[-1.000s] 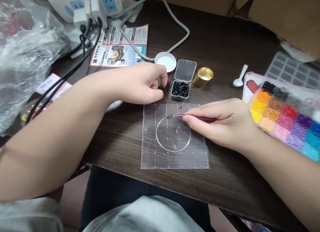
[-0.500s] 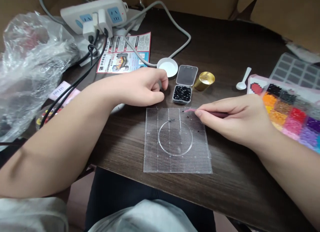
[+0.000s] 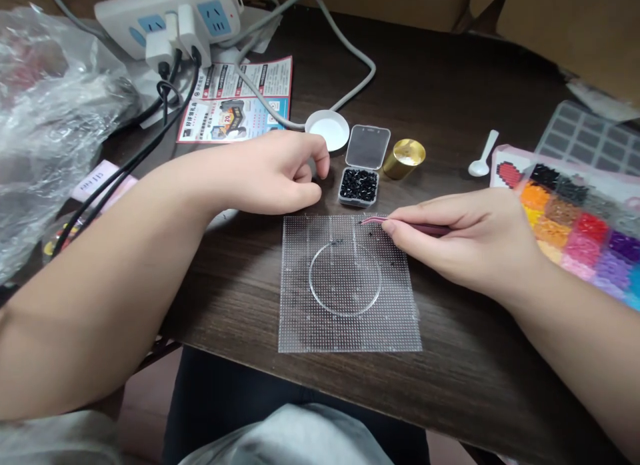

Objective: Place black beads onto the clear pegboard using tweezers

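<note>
Pink tweezers (image 3: 415, 227) are pinched between the thumb and fingers of my right hand (image 3: 465, 235). Their thin tip is over the top edge of a clear pegboard (image 3: 300, 318), close to a tiny black bead (image 3: 371, 234). A pale ring outline (image 3: 311, 285) shows on the pegboard, with a few black beads (image 3: 337, 241) at its top. My left hand (image 3: 285, 171) holds nothing visible, its fingers loosely bent and the thumb apart from them. Just right of it stands a small lidded box, its lid (image 3: 369, 147) raised, full of black beads (image 3: 359, 185).
Behind the pegboard are a gold cup (image 3: 405, 159) and a round white dish (image 3: 327, 130). On the right lie a white spoon (image 3: 483, 159) and a tray of coloured beads (image 3: 585, 251). A power strip (image 3: 120, 18), black cables (image 3: 145, 161) and plastic wrap (image 3: 50, 111) crowd the left.
The whole scene has shifted slightly left in view. My right hand and the tweezers have stayed near the pegboard's top edge. My left hand keeps the same pose.
</note>
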Tool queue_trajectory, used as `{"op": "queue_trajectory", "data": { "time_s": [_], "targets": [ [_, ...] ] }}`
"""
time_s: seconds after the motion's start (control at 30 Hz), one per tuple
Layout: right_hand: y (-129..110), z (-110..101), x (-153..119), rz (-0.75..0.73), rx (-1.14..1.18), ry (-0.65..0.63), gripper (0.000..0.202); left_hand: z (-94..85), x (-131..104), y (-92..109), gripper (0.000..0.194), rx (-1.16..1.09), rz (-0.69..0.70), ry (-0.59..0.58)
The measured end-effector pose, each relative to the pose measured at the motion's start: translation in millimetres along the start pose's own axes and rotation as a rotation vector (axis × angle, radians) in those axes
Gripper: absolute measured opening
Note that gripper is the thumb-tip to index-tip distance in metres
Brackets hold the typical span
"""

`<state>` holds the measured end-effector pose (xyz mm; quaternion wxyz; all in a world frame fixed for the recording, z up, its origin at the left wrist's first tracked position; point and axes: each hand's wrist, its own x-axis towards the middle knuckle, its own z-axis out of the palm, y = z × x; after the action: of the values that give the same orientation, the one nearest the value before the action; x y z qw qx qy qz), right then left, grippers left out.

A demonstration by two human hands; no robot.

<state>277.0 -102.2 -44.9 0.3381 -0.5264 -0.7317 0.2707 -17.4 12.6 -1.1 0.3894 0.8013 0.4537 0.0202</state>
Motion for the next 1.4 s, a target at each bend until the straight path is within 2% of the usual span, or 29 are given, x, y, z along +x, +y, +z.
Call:
{"op": "queue_trajectory", "data": {
  "time_s": [0.43, 0.57, 0.83, 1.13, 1.4],
  "targets": [
    [-1.9, -1.6, 0.0, -0.109, -0.025, -0.038, 0.032, 0.5, -0.8, -2.3, 0.033, -0.014, 0.022, 0.017],
    [-2.8, -2.5, -1.1, -0.113, -0.027, -0.037, 0.029, -0.7, -0.4, -4.1, 0.033, 0.008, 0.027, 0.014],
    [-1.0, 1.6, -1.7, -0.010, -0.025, 0.032, 0.016, -0.8, 0.0, -1.4, 0.031, 0.019, 0.049, 0.003],
    [0.7, 2.0, -1.9, -0.120, -0.063, 0.001, 0.020, -2.9, -4.7, 10.0, 0.029, 0.104, 0.025, -0.012],
    [-0.9, 2.3, -0.9, -0.153, -0.095, -0.027, 0.022, -0.6, -1.2, 3.1, 0.030, 0.051, 0.027, -0.003]
  ]
}}
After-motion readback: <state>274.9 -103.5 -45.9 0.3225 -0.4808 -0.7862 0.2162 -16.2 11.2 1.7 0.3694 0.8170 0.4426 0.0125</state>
